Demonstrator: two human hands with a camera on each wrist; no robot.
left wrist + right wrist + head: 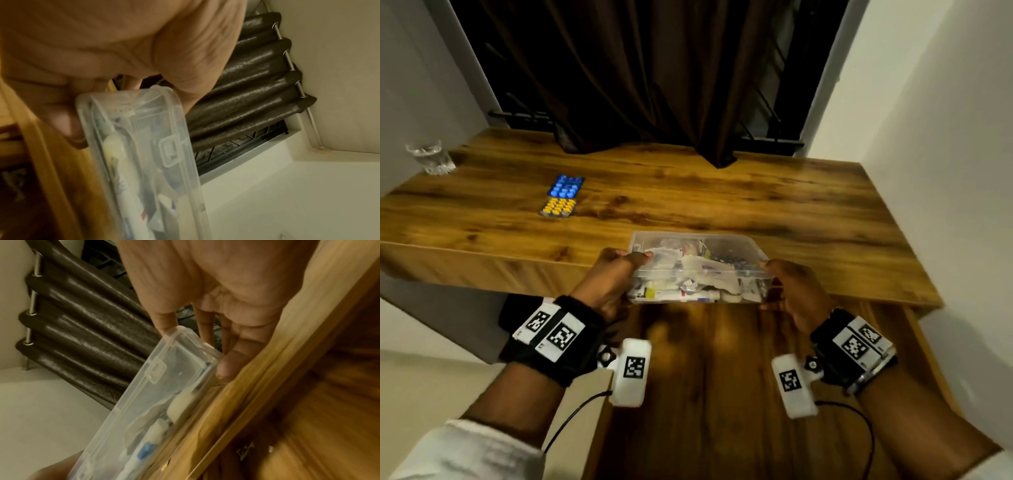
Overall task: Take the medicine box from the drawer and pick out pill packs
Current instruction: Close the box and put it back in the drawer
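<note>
Fingers (635, 257) of the left hand (607, 282) and right hand (796, 291) are curled round the medicine box (698, 270). Two pill packs (561, 197) are seen at ten o'clock on the table (756, 195), one glass (431, 157) farther off.

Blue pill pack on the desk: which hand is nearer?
Left. The left hand grips the medicine box's left end, below-right of the blue pill pack; the right hand grips the far end.
</note>
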